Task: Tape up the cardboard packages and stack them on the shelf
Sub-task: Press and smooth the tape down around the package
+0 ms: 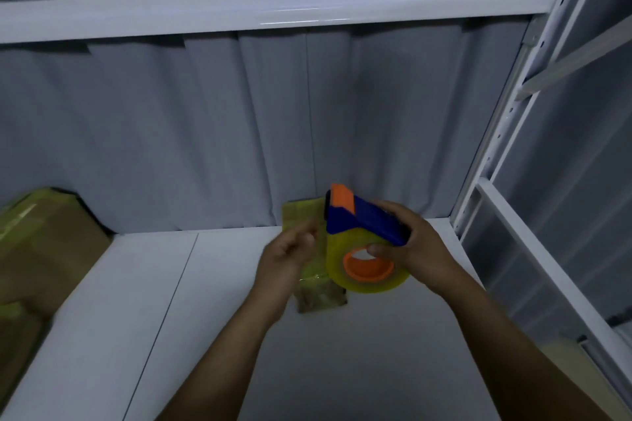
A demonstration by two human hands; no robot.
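1 dispenser (363,223) in right hand (415,244), above shelf (342,369)

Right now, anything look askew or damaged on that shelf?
Nothing damaged or spilled. The small yellowish tape-wrapped package lies alone mid-shelf, looking slightly crooked to the white metal shelf, apart from the brown cardboard boxes at left. The right hand grips the blue-and-orange tape dispenser; the left hand is blurred.
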